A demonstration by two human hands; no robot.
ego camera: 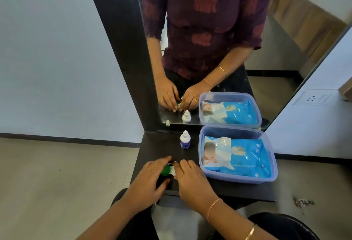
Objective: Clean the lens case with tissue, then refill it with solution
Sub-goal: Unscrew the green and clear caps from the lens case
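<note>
The lens case (168, 170) lies on the dark shelf (238, 190), with a green cap at its left and a white middle part showing. My left hand (150, 180) covers the green end, fingers curled around it. My right hand (192, 177) rests on the case's right end and hides it. A small white solution bottle (185, 140) with a blue label stands upright behind the case, apart from both hands. A blue pack of wipes (240, 156) lies inside a clear blue plastic box (236, 178) to the right.
A mirror (276, 55) rises at the back of the shelf and reflects the person, the bottle and the box. The shelf's left edge drops to a beige floor (57, 182). A wall socket (312, 97) sits at the right.
</note>
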